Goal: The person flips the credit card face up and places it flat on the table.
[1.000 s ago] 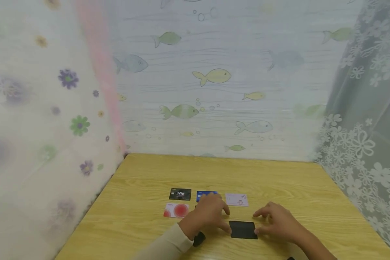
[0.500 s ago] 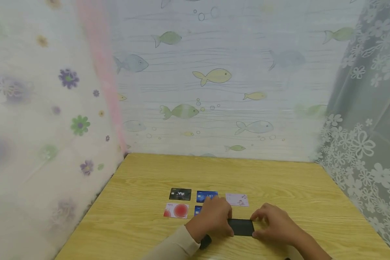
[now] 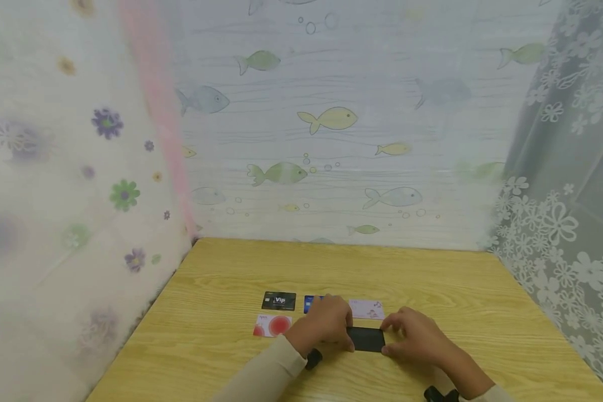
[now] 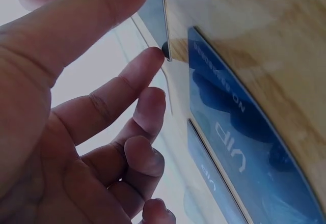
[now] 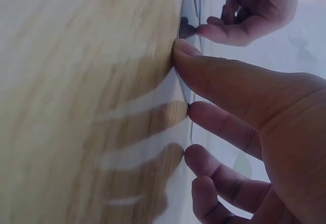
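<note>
A plain black card [image 3: 365, 339] lies low over the table between my two hands. My left hand [image 3: 325, 321] pinches its left end, thumb at the near corner and index finger at the far one. My right hand [image 3: 416, 336] grips the right end the same way. In the left wrist view, the card's edge meets the left thumb and index finger, and a blue VIP card [image 4: 239, 127] lies beside them. From the right wrist, the right thumb and index finger [image 5: 219, 122] touch the edge of the card, which appears edge-on.
A black Vip card [image 3: 278, 301], a white card with red circles [image 3: 272, 325] and a pale pink card [image 3: 367, 309] lie on the wooden table [image 3: 221, 273]. Another blue card [image 3: 310, 304] is partly behind my left hand. Patterned curtains [image 3: 331, 184] surround the table.
Both hands have come together on the black card's ends. The card has moved left and away from me, closer to the pink card. The other cards have stayed put.
</note>
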`<state>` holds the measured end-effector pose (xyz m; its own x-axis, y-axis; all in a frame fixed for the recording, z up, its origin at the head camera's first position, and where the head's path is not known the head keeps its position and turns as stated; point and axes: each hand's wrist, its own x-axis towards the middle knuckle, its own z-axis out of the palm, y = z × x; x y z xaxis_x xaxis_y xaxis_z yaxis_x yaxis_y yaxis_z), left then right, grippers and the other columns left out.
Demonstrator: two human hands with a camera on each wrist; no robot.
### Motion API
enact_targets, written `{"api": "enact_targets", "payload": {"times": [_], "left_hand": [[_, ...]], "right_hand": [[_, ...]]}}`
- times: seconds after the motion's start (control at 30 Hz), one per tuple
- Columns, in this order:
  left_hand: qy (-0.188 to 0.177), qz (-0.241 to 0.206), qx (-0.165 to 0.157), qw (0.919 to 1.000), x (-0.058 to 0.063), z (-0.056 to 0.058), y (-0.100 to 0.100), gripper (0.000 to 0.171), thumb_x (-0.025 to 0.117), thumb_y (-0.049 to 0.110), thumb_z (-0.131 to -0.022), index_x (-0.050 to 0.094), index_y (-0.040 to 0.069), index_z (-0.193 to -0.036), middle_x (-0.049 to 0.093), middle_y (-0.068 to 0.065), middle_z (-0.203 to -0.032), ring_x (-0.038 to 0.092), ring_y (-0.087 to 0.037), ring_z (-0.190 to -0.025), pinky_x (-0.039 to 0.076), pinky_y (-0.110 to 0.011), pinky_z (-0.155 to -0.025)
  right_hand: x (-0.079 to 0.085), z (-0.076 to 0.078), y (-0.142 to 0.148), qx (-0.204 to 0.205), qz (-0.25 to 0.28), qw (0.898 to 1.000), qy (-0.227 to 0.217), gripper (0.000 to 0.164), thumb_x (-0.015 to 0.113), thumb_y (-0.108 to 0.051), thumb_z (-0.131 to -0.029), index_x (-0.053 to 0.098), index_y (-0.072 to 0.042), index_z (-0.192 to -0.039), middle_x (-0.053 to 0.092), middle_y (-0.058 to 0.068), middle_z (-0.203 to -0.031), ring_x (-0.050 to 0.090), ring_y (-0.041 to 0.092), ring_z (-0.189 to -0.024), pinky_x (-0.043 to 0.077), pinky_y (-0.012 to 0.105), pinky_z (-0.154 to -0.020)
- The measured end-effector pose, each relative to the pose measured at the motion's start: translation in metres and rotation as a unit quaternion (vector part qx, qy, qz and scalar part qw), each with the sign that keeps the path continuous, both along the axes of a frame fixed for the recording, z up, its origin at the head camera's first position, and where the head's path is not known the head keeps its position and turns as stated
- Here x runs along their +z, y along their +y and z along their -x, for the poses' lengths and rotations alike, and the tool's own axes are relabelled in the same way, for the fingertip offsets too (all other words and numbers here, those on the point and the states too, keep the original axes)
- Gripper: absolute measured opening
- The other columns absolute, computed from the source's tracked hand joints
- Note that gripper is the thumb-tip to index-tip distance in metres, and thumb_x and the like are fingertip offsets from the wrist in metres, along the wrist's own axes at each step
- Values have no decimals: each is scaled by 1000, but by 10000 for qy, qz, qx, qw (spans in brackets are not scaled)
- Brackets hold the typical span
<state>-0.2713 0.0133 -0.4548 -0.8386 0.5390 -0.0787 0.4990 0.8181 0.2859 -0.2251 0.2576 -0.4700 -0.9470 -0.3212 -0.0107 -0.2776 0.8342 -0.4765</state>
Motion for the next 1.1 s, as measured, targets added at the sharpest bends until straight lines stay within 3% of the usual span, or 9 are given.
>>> {"api": "enact_targets", "payload": {"times": [0.27,0.5,0.7,0.87,1.1], "left_hand": [[-250,40,-97,9996,-5,13,1,39,100,51,-60,75,29,-80,62,17,-85,52,-10,-81,41,-37,-83],[-361,-25,30,9993,-6,11,-7,40,101,48,-57,74,28,-78,61,17,-83,51,-11,-78,41,-38,-83],[-93,-9,-208,9997,-4,9,0,41,100,49,-59,76,28,-84,62,16,-89,51,-11,-82,43,-38,-85],[167,107,-382,9991,-8,7,-1,42,97,54,-62,79,32,-94,63,14,-101,54,-12,-93,43,-38,-90],[216,33,-368,9991,-7,4,-7,48,97,55,-61,79,32,-99,60,15,-96,51,-10,-93,42,-35,-90]], "right_hand": [[1,7,2,187,162,9997,-91,42,92,-42,-74,74,-27,-108,63,-5,-99,57,15,-88,48,37,-74],[-1,11,-6,596,426,9965,-407,46,91,-41,-76,73,-23,-114,62,-3,-101,56,17,-93,48,38,-78],[1,10,0,565,419,9966,-433,45,92,-38,-76,71,-21,-113,62,-4,-100,57,17,-93,49,35,-76],[1,11,1,469,392,9972,-434,46,94,-37,-73,71,-19,-109,62,-4,-99,55,17,-91,48,33,-75],[0,13,-1,463,482,9968,-440,46,94,-38,-73,71,-20,-109,61,-3,-99,55,18,-91,47,32,-75]]}}
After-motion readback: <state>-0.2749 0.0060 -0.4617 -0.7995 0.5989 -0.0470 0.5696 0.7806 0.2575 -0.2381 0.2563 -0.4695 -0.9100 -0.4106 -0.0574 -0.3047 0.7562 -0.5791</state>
